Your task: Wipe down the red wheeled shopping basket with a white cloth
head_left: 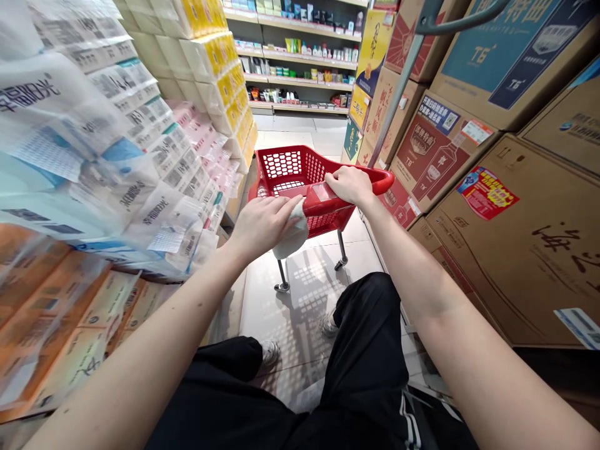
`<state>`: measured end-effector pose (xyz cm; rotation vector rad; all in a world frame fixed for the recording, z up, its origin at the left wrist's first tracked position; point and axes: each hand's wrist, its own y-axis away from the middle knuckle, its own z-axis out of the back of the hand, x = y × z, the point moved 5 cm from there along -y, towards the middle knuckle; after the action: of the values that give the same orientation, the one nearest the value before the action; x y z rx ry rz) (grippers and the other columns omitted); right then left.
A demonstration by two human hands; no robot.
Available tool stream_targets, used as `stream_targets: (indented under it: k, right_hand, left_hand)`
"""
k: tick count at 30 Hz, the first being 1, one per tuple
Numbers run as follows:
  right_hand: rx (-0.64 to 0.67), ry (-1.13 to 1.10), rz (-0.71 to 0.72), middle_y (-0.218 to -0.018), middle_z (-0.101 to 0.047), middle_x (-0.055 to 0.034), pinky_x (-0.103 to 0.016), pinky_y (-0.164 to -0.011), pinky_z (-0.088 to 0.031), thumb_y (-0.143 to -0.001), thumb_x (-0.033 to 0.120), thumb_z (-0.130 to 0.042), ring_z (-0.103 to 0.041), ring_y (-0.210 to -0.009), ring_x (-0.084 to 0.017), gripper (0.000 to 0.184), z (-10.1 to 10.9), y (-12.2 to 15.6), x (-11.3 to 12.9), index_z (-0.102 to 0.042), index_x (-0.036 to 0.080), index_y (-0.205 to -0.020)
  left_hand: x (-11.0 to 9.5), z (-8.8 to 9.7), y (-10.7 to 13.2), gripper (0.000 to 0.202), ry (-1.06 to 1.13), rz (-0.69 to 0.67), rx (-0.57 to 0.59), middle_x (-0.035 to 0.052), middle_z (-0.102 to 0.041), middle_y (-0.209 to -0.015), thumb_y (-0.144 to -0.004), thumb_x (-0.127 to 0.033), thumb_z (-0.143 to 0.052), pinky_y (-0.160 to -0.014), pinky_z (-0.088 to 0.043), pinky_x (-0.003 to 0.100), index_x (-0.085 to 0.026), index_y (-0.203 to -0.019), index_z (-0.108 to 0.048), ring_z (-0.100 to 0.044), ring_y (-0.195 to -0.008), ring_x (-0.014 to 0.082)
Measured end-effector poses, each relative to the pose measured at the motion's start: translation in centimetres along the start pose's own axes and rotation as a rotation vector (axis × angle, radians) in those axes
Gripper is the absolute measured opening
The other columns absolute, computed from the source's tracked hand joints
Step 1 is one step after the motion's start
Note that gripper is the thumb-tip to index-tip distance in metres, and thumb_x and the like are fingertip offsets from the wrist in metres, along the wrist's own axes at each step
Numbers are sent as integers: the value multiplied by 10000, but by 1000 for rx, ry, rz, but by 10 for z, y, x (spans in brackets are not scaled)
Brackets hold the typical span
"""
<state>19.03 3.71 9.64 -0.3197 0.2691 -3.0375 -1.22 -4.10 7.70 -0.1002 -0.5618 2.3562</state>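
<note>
A red plastic shopping cart (281, 164) with a perforated basket stands in front of me on thin metal legs with casters. My right hand (350, 185) is closed over the cart's red handle (323, 199), right of its middle. At the handle's left part, my left hand (266, 224) presses a whitish cloth (294, 234) against it, fingers bent over the top. The cloth hangs down below that hand. My left fingertips are partly hidden by the cloth and handle. The visible part of the basket shows only its pierced walls and floor.
Wrapped tissue packs (135, 125) are stacked high along the left, close to the cart. Cardboard cartons (506, 237) line the right, with a grey metal pole (398, 94) before them. Shelves of bottles and tubes (304, 56) cross the far end. White floor tiles (323, 275) run between.
</note>
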Motion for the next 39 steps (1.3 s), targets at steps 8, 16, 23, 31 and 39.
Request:
stream_targets:
  k: [8,16,23,31,39]
  right_hand:
    - [-7,6,11,-1032,-740,-122,-328,-875,-438,-976,443,-300,-660,-1018,-268,530,-2,-1,4,-755,174,-931]
    - [3,25,-4,-1021,-748,-109,-318,-866,-440,-968,457,-315,-662,-996,-260,528,2,-1,-10,-764,182,-931]
    - [28,39,-18,-957,-750,-96,-303,-833,-438,-963,462,-329,-661,-962,-247,519,4,-2,-25,-769,187,-938]
    - [25,33,8,-972,-748,-86,-294,-816,-432,-966,462,-326,-662,-939,-237,520,3,-6,-28,-766,187,-929]
    - [28,46,19,-1004,-745,-91,-299,-830,-432,-971,454,-308,-659,-963,-239,532,1,-5,-18,-767,185,-948]
  left_hand:
    - [16,1,-10,643,-77,261,135,122,-719,-849,-994,-510,-162,-700,-430,356,-173,-925,-705,-667,-803,253]
    - [8,-10,-36,687,-61,293,241,119,-739,-859,-979,-525,-147,-627,-395,324,-175,-814,-714,-683,-797,255]
    - [-17,-6,-13,572,-17,131,-20,130,-731,-924,-1002,-455,-204,-759,-441,371,-172,-1019,-701,-670,-875,246]
    - [13,-6,25,481,91,-98,-65,113,-621,-1314,-978,-366,-350,-1067,-374,450,-216,-1412,-494,-532,-1244,263]
    - [26,-6,-3,461,152,86,-31,98,-670,-862,-990,-395,-225,-854,-444,369,-197,-862,-622,-617,-900,225]
